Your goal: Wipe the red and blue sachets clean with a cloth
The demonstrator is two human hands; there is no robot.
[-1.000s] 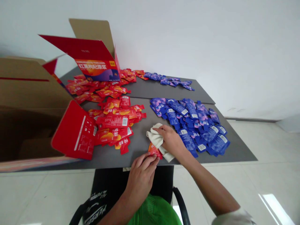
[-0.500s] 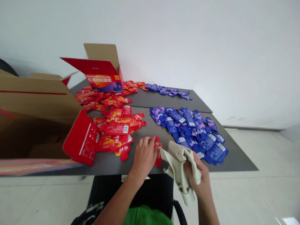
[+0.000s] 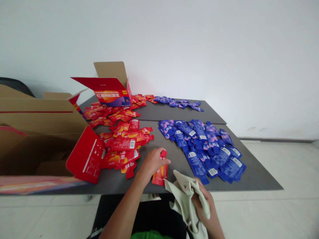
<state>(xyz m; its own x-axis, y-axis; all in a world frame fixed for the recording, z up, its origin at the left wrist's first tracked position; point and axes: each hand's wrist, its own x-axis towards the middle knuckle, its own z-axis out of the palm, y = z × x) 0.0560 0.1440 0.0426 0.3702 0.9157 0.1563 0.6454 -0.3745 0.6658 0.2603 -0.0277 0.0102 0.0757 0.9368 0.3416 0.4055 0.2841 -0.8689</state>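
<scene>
left hand pinches a red sachet by its top edge, fingers closed on it; the sachet hangs over the near edge of the grey table, lower end touching or just above the surface, can't tell which; right hand is below the table edge, closed round a bunched beige cloth; cloth is clear of the sachet, just to its right

handling, as a judgement: sachet looks like a small flat foil pouch, light, flexible, glossy so probably slippery; likely liquid or gel inside, so squeezing the belly is a bad idea; the flat sealed seam at top is the stiffest spot and that's where the fingers sit; a notched tab shows at that top end, keep the pinch off it to avoid tearing; cloth is soft, limp, no grip concern

surroundings: red sachet pile just left of the held one; blue sachet pile to the right, well apart from the red; further red and blue scatter on the second table behind; open brown carton with a red flap at left, flap resting against the red pile; smaller open red printed box at the back; white wall behind, pale tiled floor below
</scene>
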